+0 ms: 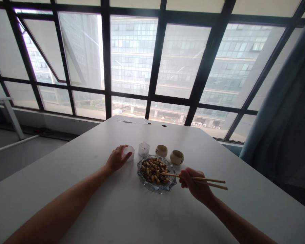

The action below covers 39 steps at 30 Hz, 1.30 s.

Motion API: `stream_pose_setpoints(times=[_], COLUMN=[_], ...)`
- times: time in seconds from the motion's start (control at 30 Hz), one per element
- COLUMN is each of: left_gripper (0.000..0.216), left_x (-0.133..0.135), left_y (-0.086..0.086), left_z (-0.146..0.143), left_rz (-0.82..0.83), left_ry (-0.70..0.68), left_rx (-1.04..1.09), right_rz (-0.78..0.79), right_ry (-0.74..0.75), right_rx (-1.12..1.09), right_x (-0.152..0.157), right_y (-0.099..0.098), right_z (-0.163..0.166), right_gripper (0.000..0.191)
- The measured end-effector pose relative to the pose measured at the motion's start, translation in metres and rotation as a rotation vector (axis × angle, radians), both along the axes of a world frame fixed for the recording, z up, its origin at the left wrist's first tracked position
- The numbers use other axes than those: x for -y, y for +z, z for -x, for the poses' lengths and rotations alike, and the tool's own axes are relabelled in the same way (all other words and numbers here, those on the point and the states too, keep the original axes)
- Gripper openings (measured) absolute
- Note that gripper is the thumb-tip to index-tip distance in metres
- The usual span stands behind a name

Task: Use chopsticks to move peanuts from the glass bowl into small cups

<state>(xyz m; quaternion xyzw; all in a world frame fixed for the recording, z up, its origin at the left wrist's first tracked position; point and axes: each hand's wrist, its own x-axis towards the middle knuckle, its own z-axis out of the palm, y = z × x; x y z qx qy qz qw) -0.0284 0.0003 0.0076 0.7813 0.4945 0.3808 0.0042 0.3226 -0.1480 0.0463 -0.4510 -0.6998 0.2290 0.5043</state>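
Note:
In the head view, my right hand (195, 185) is closed round a pair of wooden chopsticks (208, 181). Their tips reach into the peanuts (154, 170), which look unshelled and are heaped in a clear glass dish with a jagged rim (171, 184). To the left of the dish, my left hand (117, 158) grips a small translucent white cup (130, 154), thumb on the near side and fingers on the far side. Beside it stands a second translucent white cup (142, 149) with a small dark spot on it.
Two beige round cups, one (162, 151) behind the dish and another (177, 157) to its right, stand on the white table (104, 210). Paper (132, 120) lies at the far edge, before the windows. A blue curtain (274, 112) hangs at right.

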Motion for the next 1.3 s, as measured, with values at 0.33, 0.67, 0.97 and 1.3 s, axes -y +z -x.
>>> stream_pose_setpoints(times=[0.33, 0.67, 0.97, 1.3], left_gripper=[0.055, 0.053, 0.055, 0.055], left_x=[-0.002, 0.0, -0.001, -0.003], left_y=[-0.002, -0.001, 0.001, 0.0], left_z=[0.0, -0.001, -0.002, -0.004], left_rz=[-0.03, -0.033, -0.013, -0.018], left_ry=[-0.003, -0.003, -0.02, -0.026], left_rx=[0.007, 0.01, 0.004, 0.012], right_rz=[0.061, 0.11, 0.127, 0.181], right_ry=[-0.129, -0.185, -0.135, -0.061], right_rx=[-0.294, -0.218, -0.171, -0.164], right_x=[-0.002, -0.002, 0.0, 0.004], right_y=[-0.003, -0.002, 0.018, 0.024], right_z=[0.013, 0.009, 0.004, 0.004], right_gripper=[0.055, 0.057, 0.058, 0.056])
